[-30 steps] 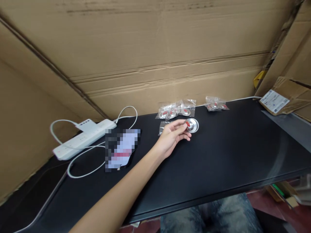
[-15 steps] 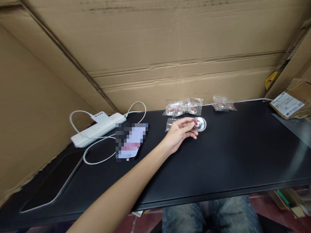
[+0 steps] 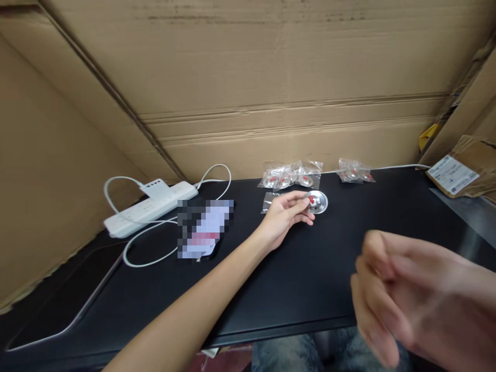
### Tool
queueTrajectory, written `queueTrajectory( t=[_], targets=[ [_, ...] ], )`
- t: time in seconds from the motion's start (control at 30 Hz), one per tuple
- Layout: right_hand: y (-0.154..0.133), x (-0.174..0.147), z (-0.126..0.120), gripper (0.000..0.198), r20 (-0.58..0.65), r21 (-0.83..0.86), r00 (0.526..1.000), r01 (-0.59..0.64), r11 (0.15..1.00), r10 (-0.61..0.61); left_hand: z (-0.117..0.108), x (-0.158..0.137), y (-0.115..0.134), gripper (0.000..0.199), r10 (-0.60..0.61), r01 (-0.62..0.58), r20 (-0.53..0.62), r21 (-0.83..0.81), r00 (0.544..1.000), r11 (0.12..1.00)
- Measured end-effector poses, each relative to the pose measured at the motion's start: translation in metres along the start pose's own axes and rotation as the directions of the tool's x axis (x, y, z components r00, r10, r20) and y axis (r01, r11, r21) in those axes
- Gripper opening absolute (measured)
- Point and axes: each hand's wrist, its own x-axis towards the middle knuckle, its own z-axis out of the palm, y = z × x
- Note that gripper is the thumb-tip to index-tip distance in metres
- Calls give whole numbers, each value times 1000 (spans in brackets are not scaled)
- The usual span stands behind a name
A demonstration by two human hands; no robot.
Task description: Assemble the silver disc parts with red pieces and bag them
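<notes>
My left hand (image 3: 287, 214) is over the middle of the table, its thumb and fingers closed on the left edge of a shiny round metal disc (image 3: 320, 202). The disc has a raised middle and a red mark beside my thumb. Partly behind that hand lies a clear plastic bag (image 3: 268, 201). At the lower right my right hand (image 3: 391, 294) is in view close to the camera, slightly blurred. Its fingers are loosely bent and apart, and nothing shows in them. It is well away from the disc.
Clear bags with similar red-marked discs (image 3: 289, 178) lie at the back, with another bag (image 3: 354, 173) to their right. Leftward are a phone (image 3: 207, 232), a white power strip (image 3: 151, 206) and a looped cable (image 3: 134, 264). A cardboard package (image 3: 461, 170) sits far right. Cardboard walls (image 3: 287, 67) surround the black table (image 3: 310, 279).
My right hand has come into view at the lower right. My left hand keeps its hold on the disc, which is tilted slightly differently. The view has shifted a little.
</notes>
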Motion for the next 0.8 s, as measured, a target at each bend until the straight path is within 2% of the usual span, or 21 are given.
queueTrajectory(
  t=[0.07,0.1,0.17,0.23,0.27,0.33,0.4,0.5,0.63,0.8],
  targets=[
    [-30,45,-6,36,-111,-37,994,7,999,-11,1,-1,1,28,6,-6,-14,16,1000,1000],
    [-39,66,-12,41,-180,-95,981,55,994,-72,1,-1,2,27,11,-10,-22,26,1000,1000],
    [-43,103,-29,48,-301,-399,912,145,905,-279,1,-2,3,25,24,-22,-39,43,999,999],
    [-33,132,-49,43,-298,-637,859,147,757,-417,1,-2,3,23,43,-40,-61,51,997,998],
    [-25,143,-57,36,-267,-704,857,139,696,-441,1,-2,3,24,54,-50,-72,53,996,997],
    [-8,160,-67,26,-155,-788,896,142,600,-416,1,-3,3,25,72,-66,-93,59,993,996],
    [8,168,-68,25,-53,-801,934,171,573,-353,1,-4,2,26,77,-71,-105,60,992,996],
    [25,169,-63,24,41,-761,944,241,603,-327,2,-5,1,27,70,-64,-103,61,992,996],
    [35,161,-59,21,38,-751,923,280,598,-384,5,-6,0,29,72,-63,-96,85,993,994],
    [39,160,-60,39,-41,-762,901,252,597,-432,8,-5,-1,32,107,-91,-146,114,983,989]
  ],
)
